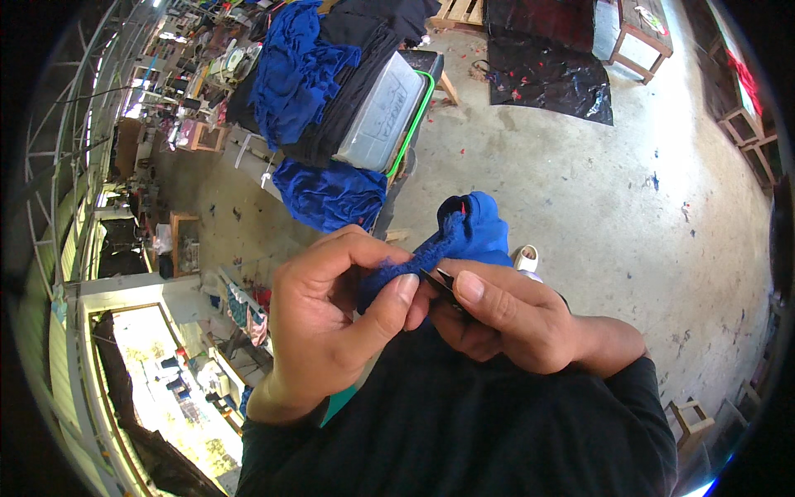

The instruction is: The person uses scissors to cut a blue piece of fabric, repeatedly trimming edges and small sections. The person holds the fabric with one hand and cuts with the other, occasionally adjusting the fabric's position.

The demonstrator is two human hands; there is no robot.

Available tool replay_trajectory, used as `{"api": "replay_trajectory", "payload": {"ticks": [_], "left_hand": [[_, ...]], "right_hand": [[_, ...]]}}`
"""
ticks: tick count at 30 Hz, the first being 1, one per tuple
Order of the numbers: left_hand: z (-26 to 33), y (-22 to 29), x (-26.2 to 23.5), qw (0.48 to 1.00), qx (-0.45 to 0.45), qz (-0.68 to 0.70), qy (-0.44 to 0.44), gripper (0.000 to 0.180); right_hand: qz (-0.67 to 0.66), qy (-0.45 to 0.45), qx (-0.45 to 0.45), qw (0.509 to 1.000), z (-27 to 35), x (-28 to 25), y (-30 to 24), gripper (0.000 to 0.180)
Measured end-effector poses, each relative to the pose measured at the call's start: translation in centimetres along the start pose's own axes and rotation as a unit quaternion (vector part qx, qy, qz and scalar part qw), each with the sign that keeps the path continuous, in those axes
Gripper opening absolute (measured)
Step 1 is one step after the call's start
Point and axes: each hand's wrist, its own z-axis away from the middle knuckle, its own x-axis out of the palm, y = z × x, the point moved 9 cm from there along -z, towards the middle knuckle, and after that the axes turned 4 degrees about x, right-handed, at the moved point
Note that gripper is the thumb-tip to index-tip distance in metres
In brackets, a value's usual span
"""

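Note:
A piece of blue fabric [480,236] with a frayed, fuzzy edge is held up in front of my chest. My left hand [327,306] pinches that edge between thumb and fingers. Close against it, my right hand [522,319] grips small dark thread snips [441,283], whose pointed blades show apart at the fabric edge by my left thumb. My right fingers hide the rest of the snips. A small red bit shows on the fabric's upper fold.
Ahead to the left, a pile of blue cloth [302,70] and dark cloth lies beside a translucent plastic bin [381,112]. More blue cloth [331,195] hangs below. A black sheet [551,83] covers part of the concrete floor [580,190], near a wooden-framed table [642,41].

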Motion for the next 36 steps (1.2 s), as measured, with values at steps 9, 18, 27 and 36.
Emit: {"api": "replay_trajectory", "payload": {"ticks": [9,18,27,36], "left_hand": [[-0.5,0.5,0.3,0.999,0.013,-0.05,-0.006,0.008],[-0.7,-0.4,-0.5,0.993,0.054,-0.108,-0.011,0.009],[-0.4,-1.4,-1.1,1.0,-0.024,0.005,0.006,0.013],[-1.4,-1.5,-1.6,0.998,0.016,-0.053,-0.043,0.017]], "right_hand": [[0.005,0.02,-0.021,1.0,-0.3,-0.5,-0.1,0.055],[-0.003,0.047,-0.076,0.996,-0.3,-2.7,-1.0,0.035],[0.163,0.191,-0.221,0.942,0.8,-5.4,-3.5,0.036],[0.24,0.198,-0.248,0.917,-0.6,-5.6,-3.4,0.02]]}}
